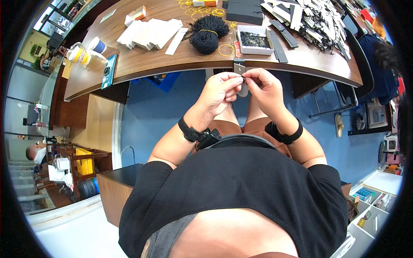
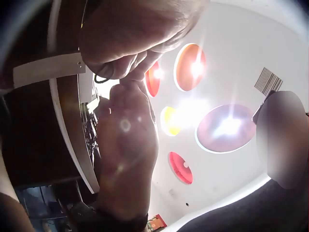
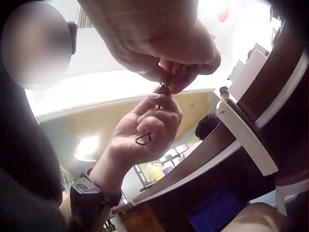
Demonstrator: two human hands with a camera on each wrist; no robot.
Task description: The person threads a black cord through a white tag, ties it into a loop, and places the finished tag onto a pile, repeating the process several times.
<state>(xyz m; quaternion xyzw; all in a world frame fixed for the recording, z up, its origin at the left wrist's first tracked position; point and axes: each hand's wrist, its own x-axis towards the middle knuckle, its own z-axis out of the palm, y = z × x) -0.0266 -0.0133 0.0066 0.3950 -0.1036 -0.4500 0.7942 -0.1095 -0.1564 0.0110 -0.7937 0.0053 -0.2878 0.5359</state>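
Observation:
Both hands meet in front of the table edge, fingertips together. A thin black cord (image 3: 164, 87) is pinched between them. My left hand (image 1: 221, 92) grips it with thumb and forefinger, the other fingers curled. A small loop of black cord (image 3: 143, 139) shows against the left hand's curled fingers in the right wrist view. From the other side my right hand (image 1: 264, 88) pinches the cord with thumb and forefinger. Just beyond the fingertips, a flat strip with a small hole (image 3: 246, 140) juts out from the table edge. The fingers hide most of the cord between them.
On the wooden table (image 1: 142, 64) lie a bundle of black cord (image 1: 208, 34), white card strips (image 1: 150, 33), yellow rubber bands (image 1: 226, 50) and an open white box (image 1: 256, 48) of small dark pieces. A pile of black-and-white tags (image 1: 320, 26) covers the right; a phone (image 1: 109, 71) lies left.

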